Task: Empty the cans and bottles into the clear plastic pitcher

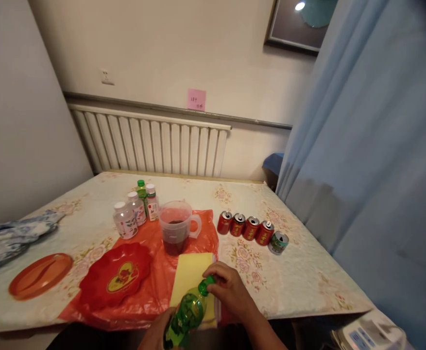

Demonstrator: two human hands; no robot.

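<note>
A green plastic bottle [185,315] lies tilted at the near table edge, its green cap pointing away from me. My left hand [157,335] grips its lower body from below, mostly cut off by the frame. My right hand [229,288] is closed around the cap. Under the bottle lies a yellow cloth [191,272] on a red plastic bag [150,291]. A clear measuring jug [176,227] with dark liquid stands just beyond.
A red heart-shaped dish [120,274] and an orange tray [40,274] lie to the left. Several small bottles [136,209] stand behind. Several red cans [245,226] and a green can [279,242] line up on the right. A blue curtain [373,170] hangs right; a patterned cloth [8,238] lies far left.
</note>
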